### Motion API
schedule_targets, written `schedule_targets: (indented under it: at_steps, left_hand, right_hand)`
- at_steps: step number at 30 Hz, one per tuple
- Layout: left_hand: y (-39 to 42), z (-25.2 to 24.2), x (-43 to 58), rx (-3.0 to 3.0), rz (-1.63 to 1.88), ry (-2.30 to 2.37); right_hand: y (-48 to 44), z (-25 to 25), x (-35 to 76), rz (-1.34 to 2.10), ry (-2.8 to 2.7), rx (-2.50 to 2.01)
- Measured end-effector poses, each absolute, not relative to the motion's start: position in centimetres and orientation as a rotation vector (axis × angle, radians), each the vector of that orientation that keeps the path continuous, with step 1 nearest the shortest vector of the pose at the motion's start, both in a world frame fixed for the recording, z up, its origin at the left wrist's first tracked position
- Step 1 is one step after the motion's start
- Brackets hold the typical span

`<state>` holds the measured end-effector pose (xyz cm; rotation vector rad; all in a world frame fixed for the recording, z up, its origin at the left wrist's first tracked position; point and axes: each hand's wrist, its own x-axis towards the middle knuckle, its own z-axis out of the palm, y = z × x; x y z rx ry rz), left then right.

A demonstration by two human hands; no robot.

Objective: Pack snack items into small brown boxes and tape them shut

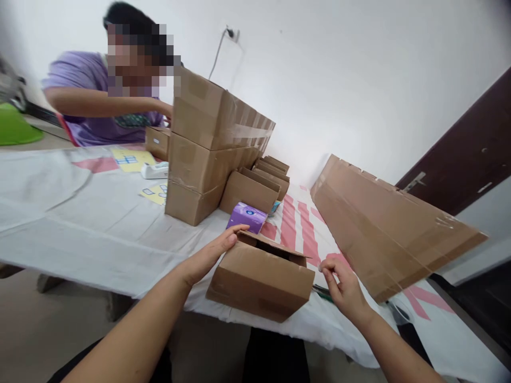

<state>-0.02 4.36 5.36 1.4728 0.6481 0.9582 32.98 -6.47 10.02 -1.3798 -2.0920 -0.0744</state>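
The cardboard box (259, 282) is small, brown and plain, and it stands in the lower middle of the frame. It is turned so that one corner points to the lower right. Its top is open: the flaps stand up a little and the dark inside shows between them. The purple packet (247, 216) lies just behind the box's upper left corner, near the centre of the frame. It is a small soft pack, slightly tilted, with a light mark on the upper face.

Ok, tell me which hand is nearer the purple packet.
Left. The left hand nearly touches the purple packet; the right hand sits past the right end of the open box.
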Motion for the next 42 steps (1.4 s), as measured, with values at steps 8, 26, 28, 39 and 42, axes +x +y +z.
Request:
schedule_targets:
  at_steps: [8, 26, 28, 39, 42]
  left_hand:
    - [4.3, 5.3, 0.4, 1.468, 0.985, 0.749]
    - [4.2, 5.7, 0.8, 1.660, 0.922, 0.724]
    - [4.0, 5.9, 0.8, 1.726, 0.881, 0.712]
    - [2.8, 7.3, 0.8, 1.889, 0.765, 0.674]
    - [3.1, 6.9, 0.8, 1.845, 0.747, 0.659]
  right_hand:
    - [-13.3, 1.8, 38.8, 0.100, -2.338, -1.837]
    - [-10.0, 8.1, 35.6, -0.092, -2.043, -1.394]
    - [-8.7, 10.3, 33.8, -0.063, -1.986, -1.289]
    - [-1.5, 13.2, 26.1, 0.712, -2.263, -1.607]
    - [-1.5, 13.0, 25.5, 0.624, -2.284, -1.696]
